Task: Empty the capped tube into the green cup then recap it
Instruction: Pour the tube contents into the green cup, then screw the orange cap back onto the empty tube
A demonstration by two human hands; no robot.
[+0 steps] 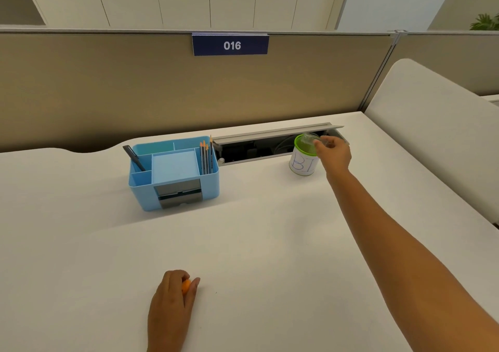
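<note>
Right hand (pixel 333 153) clamped on clear tube (pixel 310 140), tipped over green cup (pixel 303 155) near tabletop's far edge. Left hand (pixel 172 297) closed round orange cap (pixel 186 286). Could easily nudge the cup into that open cable tray (pixel 256 149) behind it.

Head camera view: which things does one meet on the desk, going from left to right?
Black pen → blue organizer → orange cap in the left hand → pencils → green cup → right hand tilting the clear tube.

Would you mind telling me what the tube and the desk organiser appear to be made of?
The tube looks like clear plastic, possibly glass: the green cup rim shows through it. The blue desk organiser looks like matte moulded plastic, with uniform colour and rounded corners.
</note>
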